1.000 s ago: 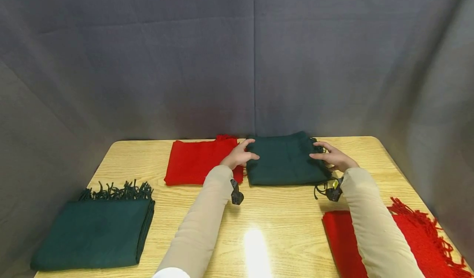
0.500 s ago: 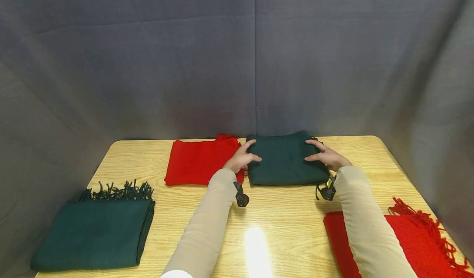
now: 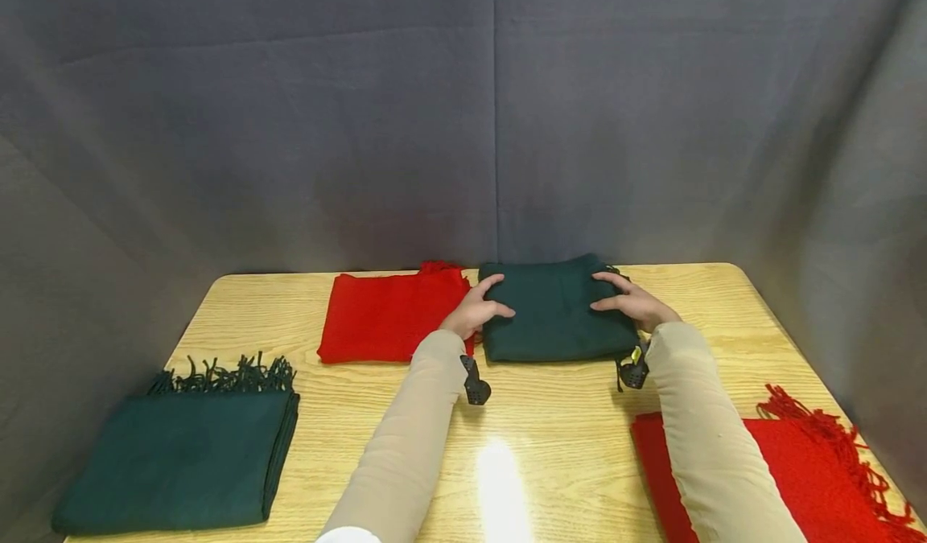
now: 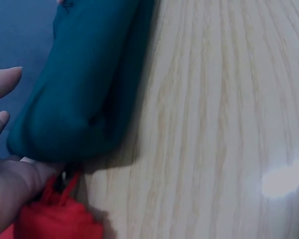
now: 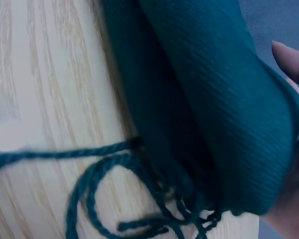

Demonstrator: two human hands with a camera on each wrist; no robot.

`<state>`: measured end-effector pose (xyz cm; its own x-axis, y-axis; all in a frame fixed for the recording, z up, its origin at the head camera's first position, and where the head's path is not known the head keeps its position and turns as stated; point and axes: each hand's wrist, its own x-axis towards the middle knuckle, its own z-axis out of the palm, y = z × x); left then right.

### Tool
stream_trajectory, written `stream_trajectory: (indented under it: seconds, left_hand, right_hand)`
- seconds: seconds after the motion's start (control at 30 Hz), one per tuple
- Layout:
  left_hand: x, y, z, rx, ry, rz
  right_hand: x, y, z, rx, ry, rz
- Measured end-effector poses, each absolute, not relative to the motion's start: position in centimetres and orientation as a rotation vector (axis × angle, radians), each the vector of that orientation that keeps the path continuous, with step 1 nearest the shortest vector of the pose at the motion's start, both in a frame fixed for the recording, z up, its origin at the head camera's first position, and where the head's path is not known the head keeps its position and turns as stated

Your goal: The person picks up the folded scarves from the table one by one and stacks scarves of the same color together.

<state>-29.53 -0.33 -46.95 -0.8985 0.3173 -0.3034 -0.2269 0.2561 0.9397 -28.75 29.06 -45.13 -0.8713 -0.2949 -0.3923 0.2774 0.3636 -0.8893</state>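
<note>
A dark green folded scarf [image 3: 550,318] lies at the back of the table. My left hand [image 3: 472,311] is at its left edge, thumb and forefinger spread over its side. My right hand [image 3: 639,303] is at the opposite edge, also with thumb and forefinger apart. In the left wrist view, straight fingers [image 4: 5,83] show beside the scarf's rounded end. The right wrist view has the scarf's corner [image 5: 249,164] against the hand, which is partly hidden behind the cloth. Loose green fringe [image 5: 134,199] hangs onto the table there.
A red folded scarf [image 3: 387,318] lies just left of the green one, partly behind my left hand. A second green scarf [image 3: 181,458] is at the front left, another red scarf [image 3: 811,471] under my right forearm. A grey curtain [image 3: 362,125] backs the wooden table [image 3: 565,446].
Both hands have moved slightly inward over the green scarf's edges, the right hand further left than the left hand has moved right. The scarf's right edge has shifted slightly left.
</note>
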Motion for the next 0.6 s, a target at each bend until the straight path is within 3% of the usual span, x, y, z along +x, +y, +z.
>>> stream_trajectory:
  seconds: [0.6]
  left_hand:
    - [-29.6, 0.9, -47.4, 0.126, 2.211, 1.686]
  right_hand:
    - [-28.8, 28.4, -45.4, -0.040, 2.330, -1.498]
